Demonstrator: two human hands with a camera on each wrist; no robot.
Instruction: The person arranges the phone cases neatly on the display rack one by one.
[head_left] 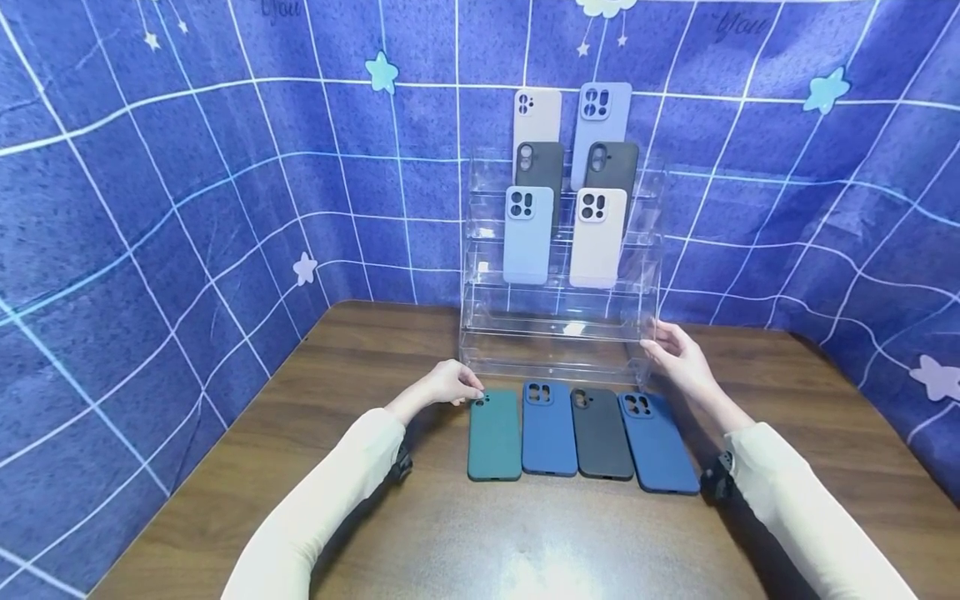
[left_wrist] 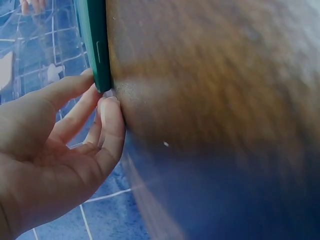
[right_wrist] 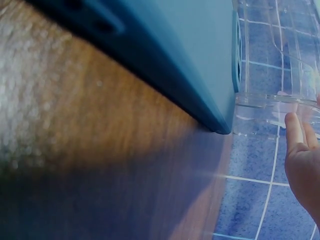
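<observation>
My left hand (head_left: 447,383) is at the upper left corner of a green phone case (head_left: 494,437) lying on the table. In the left wrist view, thumb and fingers pinch the corner of that green case (left_wrist: 96,42). At the right side of a clear tiered display stand (head_left: 551,367), my right hand (head_left: 684,360) holds its lower edge between thumb and fingers. The right wrist view cuts off part of this hand (right_wrist: 306,167). Beside the green case lie a blue case (head_left: 550,433), a black case (head_left: 603,437) and another blue case (head_left: 662,446).
Standing on the stand's upper tiers are a light blue case (head_left: 528,246), a white case (head_left: 596,250), two dark cases, a pale pink case (head_left: 542,125) and a lavender-blue case (head_left: 617,125). Blue gridded cloth (head_left: 375,200) hangs behind the wooden table (head_left: 360,350).
</observation>
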